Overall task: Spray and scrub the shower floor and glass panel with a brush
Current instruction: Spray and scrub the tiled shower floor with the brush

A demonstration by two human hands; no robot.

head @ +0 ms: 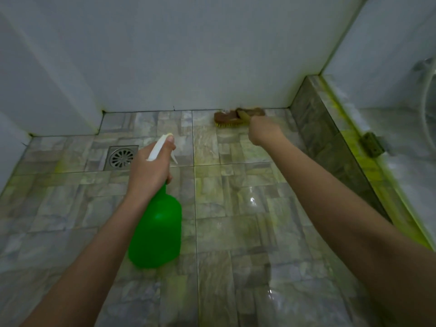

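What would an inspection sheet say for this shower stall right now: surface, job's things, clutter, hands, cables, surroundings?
Surface: tiled shower floor, wet sheen, yellow-green staining.
Job's things: green spray bottle hanging from the left hand; brush bristles-down on the floor against the back wall.
Clutter: nothing seen.
Hands: left hand grips the bottle's neck; right hand grips the brush.
Cables: nothing seen; a blurred pale hose at far right.
Surroundings: drain left of the bottle; tiled kerb carries the glass panel, with a hinge at its foot.
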